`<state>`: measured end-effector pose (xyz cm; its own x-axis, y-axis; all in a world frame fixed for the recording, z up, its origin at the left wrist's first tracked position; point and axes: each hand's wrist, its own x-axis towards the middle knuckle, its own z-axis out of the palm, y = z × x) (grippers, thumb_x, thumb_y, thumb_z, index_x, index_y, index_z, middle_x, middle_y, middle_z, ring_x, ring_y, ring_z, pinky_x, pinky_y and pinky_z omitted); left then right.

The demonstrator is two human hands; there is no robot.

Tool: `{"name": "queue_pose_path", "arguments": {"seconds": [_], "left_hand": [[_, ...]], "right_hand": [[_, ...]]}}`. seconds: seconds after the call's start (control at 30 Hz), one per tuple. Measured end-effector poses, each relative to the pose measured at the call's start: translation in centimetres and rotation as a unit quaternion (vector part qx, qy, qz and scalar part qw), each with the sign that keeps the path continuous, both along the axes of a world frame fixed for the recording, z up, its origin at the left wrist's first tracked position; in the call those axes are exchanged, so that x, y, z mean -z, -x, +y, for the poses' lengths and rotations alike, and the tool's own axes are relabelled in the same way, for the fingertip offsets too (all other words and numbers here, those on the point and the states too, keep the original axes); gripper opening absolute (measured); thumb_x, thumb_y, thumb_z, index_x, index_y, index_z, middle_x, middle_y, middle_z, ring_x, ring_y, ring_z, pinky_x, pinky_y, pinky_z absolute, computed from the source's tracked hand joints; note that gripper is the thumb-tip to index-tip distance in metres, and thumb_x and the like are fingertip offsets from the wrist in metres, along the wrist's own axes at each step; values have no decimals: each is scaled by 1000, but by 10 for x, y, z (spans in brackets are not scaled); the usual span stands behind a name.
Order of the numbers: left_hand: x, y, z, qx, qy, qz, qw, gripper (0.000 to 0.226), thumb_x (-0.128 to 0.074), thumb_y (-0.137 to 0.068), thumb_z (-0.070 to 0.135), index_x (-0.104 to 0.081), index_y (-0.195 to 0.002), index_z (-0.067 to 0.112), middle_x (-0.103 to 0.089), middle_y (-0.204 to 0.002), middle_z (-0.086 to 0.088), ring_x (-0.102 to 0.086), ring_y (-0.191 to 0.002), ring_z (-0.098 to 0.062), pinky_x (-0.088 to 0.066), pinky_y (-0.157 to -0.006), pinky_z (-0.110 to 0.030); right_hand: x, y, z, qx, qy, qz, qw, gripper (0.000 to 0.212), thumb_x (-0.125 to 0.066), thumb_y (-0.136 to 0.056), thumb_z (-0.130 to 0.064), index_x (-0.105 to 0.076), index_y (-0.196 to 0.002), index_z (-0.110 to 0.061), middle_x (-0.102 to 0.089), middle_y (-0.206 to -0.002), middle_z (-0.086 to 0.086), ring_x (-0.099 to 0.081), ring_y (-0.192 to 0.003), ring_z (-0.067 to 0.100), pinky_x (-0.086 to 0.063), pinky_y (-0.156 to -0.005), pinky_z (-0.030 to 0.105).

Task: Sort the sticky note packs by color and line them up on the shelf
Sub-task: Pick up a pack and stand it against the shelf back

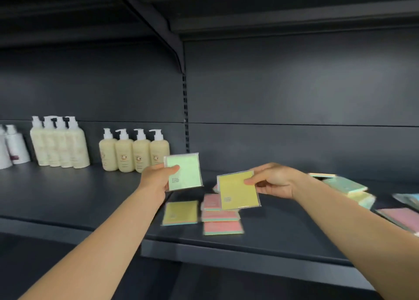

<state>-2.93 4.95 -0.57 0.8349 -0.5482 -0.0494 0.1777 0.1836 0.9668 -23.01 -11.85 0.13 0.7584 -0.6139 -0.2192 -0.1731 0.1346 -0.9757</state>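
Note:
My left hand (pixel 158 178) holds a pale green sticky note pack (pixel 186 171) upright above the dark shelf (pixel 68 200), thumb across its front. My right hand (pixel 275 180) pinches a yellow pack (pixel 238 189) by its right edge, tilted, over the pink ones. On the shelf below lie a yellow pack (pixel 180 212) and a front-to-back row of pink packs (pixel 222 227). Loose packs sit farther right: green-topped ones (pixel 344 184) and a pink one (pixel 401 218), blurred.
Cream pump bottles (pixel 135 152) stand in a row at the back left, with taller cream bottles (pixel 60 145) and white bottles (pixel 13 149) beyond. An upper shelf bracket (pixel 172 41) hangs overhead. The shelf's front edge (pixel 226 259) runs below the packs.

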Motion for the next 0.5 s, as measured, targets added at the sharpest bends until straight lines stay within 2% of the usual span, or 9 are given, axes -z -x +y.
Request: {"name": "queue_pose_path", "arguments": {"seconds": [0.07,0.17,0.23,0.27,0.33,0.43,0.5], "left_hand": [[0,-29,19,5,9,12,1000,29,-61,-85,-5,-59,-113,0,-62,-107,-14,-61,-88,-26,-52,-69,-35],[0,-62,42,12,31,18,999,24,-61,-85,-5,-59,-107,5,-62,-107,-12,-62,-83,-22,-53,-73,-37],[1,-78,53,23,41,25,999,24,-61,-85,-6,-58,-104,7,-62,-107,-10,-61,-86,-23,-53,-76,-40],[2,-84,57,30,42,27,998,24,-60,-85,-7,-58,-104,8,-62,-107,-10,-61,-89,-24,-52,-77,-41],[4,-95,63,44,37,31,998,24,-61,-84,-7,-59,-102,8,-62,-107,-10,-60,-93,-25,-53,-79,-41],[9,-107,64,62,26,39,997,22,-63,-84,-5,-60,-102,8,-63,-107,-9,-61,-92,-24,-53,-77,-38],[11,-110,60,79,26,43,996,23,-63,-83,-4,-61,-103,6,-64,-106,-9,-62,-90,-23,-52,-69,-32]], "right_hand": [[7,-34,20,23,8,-6,1000,52,-68,-78,8,-47,-125,17,-65,-109,17,-64,-98,20,-56,-81,24],[19,-74,45,59,20,-9,998,39,-73,-75,7,-60,-111,8,-65,-116,19,-65,-100,23,-56,-80,26],[27,-95,61,73,29,1,997,24,-74,-73,7,-62,-93,2,-64,-107,17,-64,-97,24,-56,-80,28],[31,-103,69,83,40,13,996,23,-74,-73,8,-62,-92,1,-63,-104,16,-63,-96,24,-56,-81,29],[34,-115,81,109,76,57,989,30,-74,-74,7,-62,-101,4,-61,-93,13,-62,-92,22,-55,-80,29],[35,-126,89,137,130,118,975,33,-77,-72,3,-63,-103,4,-59,-75,8,-61,-70,19,-56,-86,33],[32,-130,91,150,190,170,955,40,-79,-71,-4,-64,-106,8,-61,-78,9,-58,-68,18,-52,-93,38]]}}
